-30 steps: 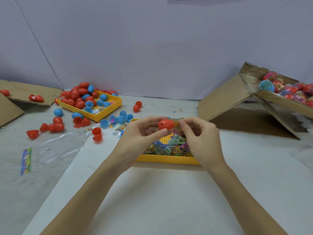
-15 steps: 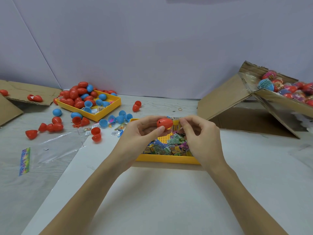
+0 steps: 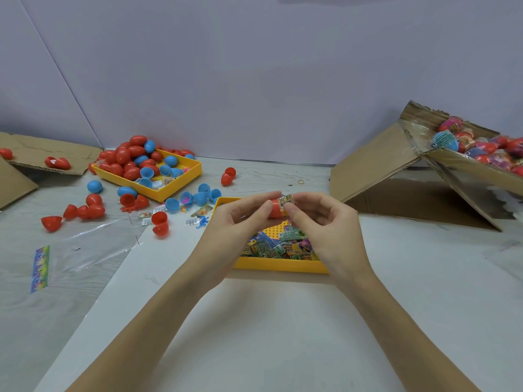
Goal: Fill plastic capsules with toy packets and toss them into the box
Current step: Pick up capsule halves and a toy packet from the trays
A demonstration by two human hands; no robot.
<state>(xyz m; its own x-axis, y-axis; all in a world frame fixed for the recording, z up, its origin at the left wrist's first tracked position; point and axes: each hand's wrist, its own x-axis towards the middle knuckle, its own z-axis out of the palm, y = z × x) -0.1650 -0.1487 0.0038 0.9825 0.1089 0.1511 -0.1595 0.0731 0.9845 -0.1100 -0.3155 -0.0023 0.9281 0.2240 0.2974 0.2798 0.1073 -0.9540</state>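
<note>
My left hand holds a red capsule half between thumb and fingers, above the yellow tray of toy packets. My right hand pinches a small printed toy packet at the capsule's open mouth. The packet sticks partly out of the capsule. A tilted cardboard box at the far right holds several filled capsules.
A second yellow tray at the back left holds red and blue capsule halves, with more scattered on the table around it. A clear plastic bag lies at the left. Flat cardboard sits at the far left.
The red capsule has turned in my left hand so its open end faces right. My right hand has brought the packet to the capsule's mouth.
</note>
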